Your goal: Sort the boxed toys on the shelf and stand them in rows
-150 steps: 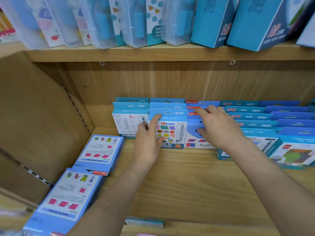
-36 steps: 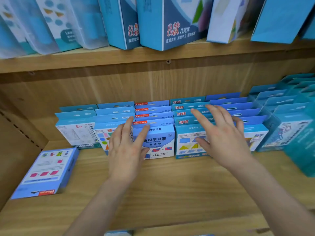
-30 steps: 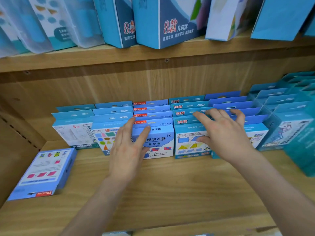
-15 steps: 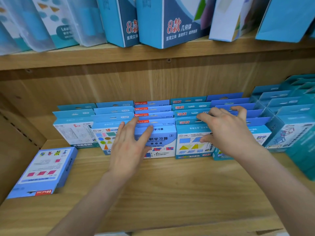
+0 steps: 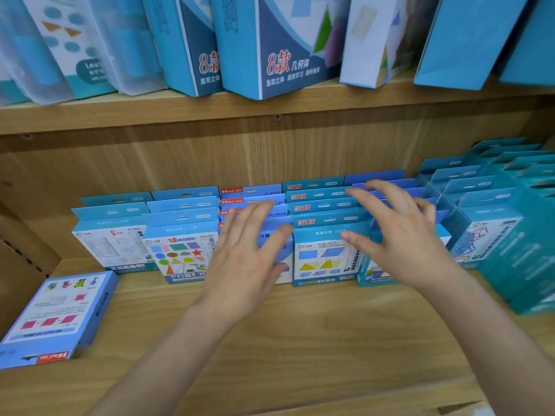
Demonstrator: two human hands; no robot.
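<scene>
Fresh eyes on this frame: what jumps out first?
Two open hands over the middle of the lower shelf: the left hand lies with straight fingers on the front box of a middle row, and the right hand is spread over the rows beside it. Around them, small blue boxed toys stand in rows at the back. One blue box lies flat, apart from the rows, at the front left.

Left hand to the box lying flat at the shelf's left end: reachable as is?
Likely yes. The left hand is open and holds nothing, and only bare shelf board lies between it and the flat box.
</scene>
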